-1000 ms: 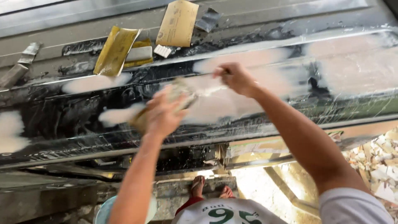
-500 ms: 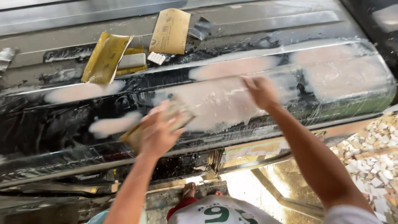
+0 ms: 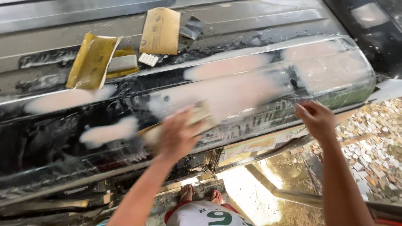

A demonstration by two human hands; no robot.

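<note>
A floor of broken pale tile pieces [image 3: 379, 142] is seen at the right; wet concrete ground [image 3: 251, 196] below is lit by bright daylight.

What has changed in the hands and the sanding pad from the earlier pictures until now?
The right hand slid off the pale filler patches toward the panel's right lower edge. The left hand kept its grip on the sanding pad, moving slightly down-left. The sandpaper sheets on the black panel stayed put.
</note>
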